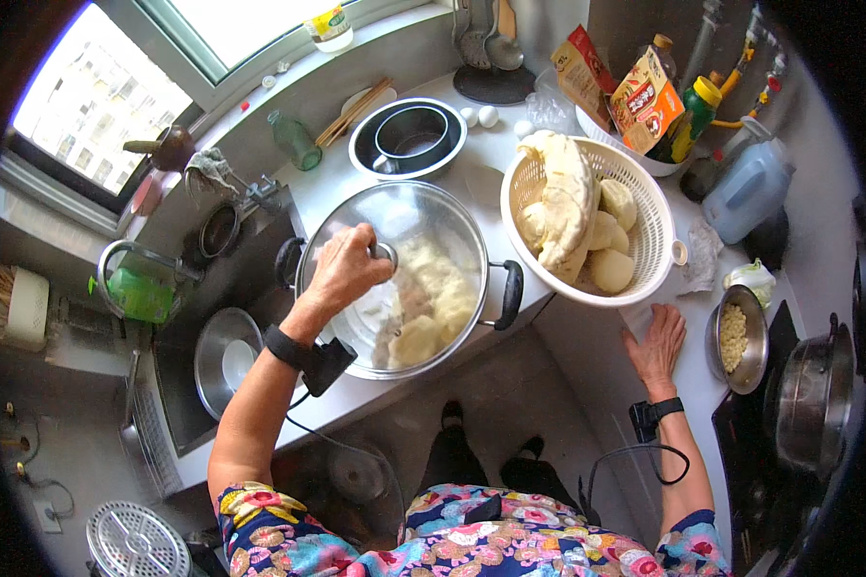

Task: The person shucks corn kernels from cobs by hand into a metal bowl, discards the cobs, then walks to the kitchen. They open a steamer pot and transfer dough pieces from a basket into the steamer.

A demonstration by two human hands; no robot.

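My left hand grips the knob of a glass lid, which lies over a wide metal pan with black side handles. Through the glass, pale yellow pieces and something brownish are visible inside. My right hand rests with fingers spread on the white counter, just below a white plastic colander. The colander holds a large pale, lumpy piece of food and several peeled, potato-like pieces.
Black-lined bowls and eggs stand behind the pan. The sink with a metal bowl is at left. A bowl of pale kernels and a metal pot stand at right. Cables hang from both wrists.
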